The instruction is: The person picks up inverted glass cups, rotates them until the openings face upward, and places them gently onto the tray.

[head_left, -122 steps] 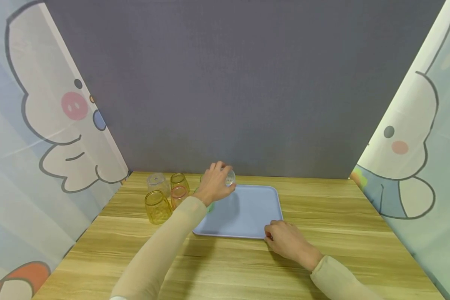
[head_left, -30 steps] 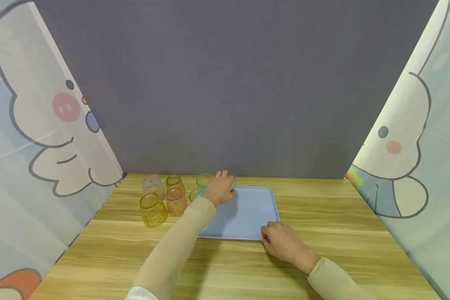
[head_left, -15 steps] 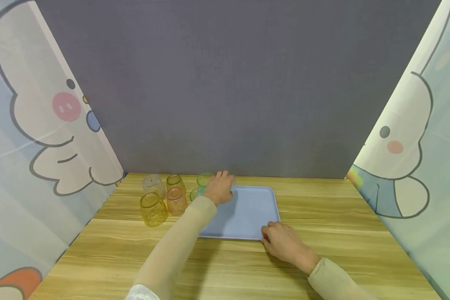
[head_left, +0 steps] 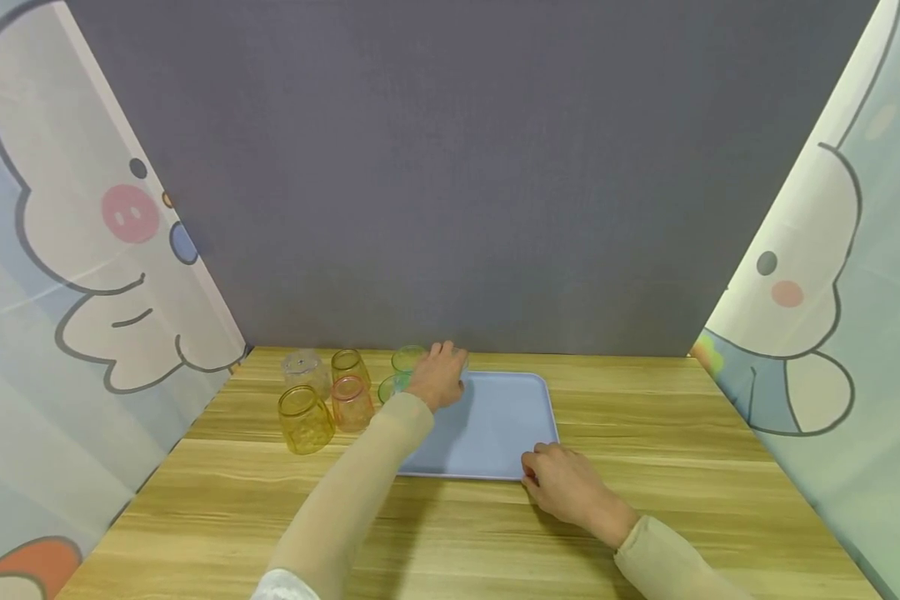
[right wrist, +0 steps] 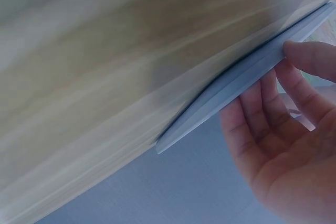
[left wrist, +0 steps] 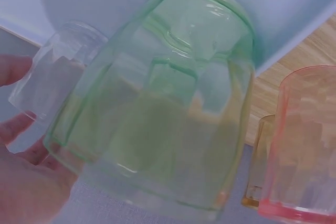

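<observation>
Fingers: left hand (head_left: pixel 437 379) curls round a clear cup (left wrist: pixel 55 74) at the tray's far left corner; right hand (head_left: pixel 562 483) pinches the tray (head_left: pixel 495 425) by its near right corner.
Cups: green cup (left wrist: pixel 157 103), pink cup (left wrist: pixel 302 145) crowd close by.
Risk: knuckles could likely topple them.
Surface: wooden table (head_left: pixel 682 467).
Room: grey backdrop, cartoon curtains.

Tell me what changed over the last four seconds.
The left hand lowered the clear cup from above the blue tray's far left corner down onto it, still holding it. The right hand stayed at the tray's near right corner; the other cups kept their places.
</observation>
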Available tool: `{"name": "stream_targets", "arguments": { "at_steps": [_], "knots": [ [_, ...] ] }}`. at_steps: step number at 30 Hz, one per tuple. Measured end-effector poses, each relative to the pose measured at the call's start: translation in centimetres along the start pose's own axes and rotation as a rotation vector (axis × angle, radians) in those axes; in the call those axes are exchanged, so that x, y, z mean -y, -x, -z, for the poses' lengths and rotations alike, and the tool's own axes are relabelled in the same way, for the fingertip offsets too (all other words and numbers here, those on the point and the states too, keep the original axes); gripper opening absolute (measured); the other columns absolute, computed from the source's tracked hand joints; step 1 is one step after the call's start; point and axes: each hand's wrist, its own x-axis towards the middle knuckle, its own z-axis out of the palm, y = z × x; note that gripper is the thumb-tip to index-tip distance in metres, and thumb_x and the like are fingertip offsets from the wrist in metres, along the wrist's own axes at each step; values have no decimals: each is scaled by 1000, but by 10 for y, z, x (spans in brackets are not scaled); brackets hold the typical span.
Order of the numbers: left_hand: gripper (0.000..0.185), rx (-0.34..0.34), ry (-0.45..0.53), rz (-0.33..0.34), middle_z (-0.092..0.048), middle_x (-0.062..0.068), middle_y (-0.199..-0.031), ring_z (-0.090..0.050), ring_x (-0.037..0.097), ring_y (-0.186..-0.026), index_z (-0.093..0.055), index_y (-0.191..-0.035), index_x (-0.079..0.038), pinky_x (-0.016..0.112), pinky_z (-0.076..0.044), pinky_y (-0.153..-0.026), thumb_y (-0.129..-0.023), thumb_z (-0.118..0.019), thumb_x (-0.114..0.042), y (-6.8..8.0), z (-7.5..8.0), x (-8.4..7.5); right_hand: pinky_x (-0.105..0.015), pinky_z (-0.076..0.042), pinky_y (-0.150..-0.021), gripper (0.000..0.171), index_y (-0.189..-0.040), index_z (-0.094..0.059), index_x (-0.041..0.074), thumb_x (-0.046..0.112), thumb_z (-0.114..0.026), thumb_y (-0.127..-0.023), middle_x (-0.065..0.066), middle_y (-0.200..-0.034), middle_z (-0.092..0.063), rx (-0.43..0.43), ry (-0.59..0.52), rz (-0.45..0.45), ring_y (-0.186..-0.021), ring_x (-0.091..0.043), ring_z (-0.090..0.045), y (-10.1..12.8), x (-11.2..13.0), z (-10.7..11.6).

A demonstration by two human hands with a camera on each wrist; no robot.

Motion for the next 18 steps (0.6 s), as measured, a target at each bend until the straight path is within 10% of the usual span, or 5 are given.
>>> {"name": "stream_targets", "arguments": {
  "at_steps": [18],
  "knots": [
    [49, -15, -9, -30, -52, 15, -141, -47, 34, -130, -54, -145, -13, 47, -43, -107, -98, -61, -25, 20, 24, 5, -26, -40, -50, 26, -71, -58, 18, 14, -80, -85, 8, -69, -48, 0, -5, 5, -62, -8, -46, 1, 1, 1]
  ]
}}
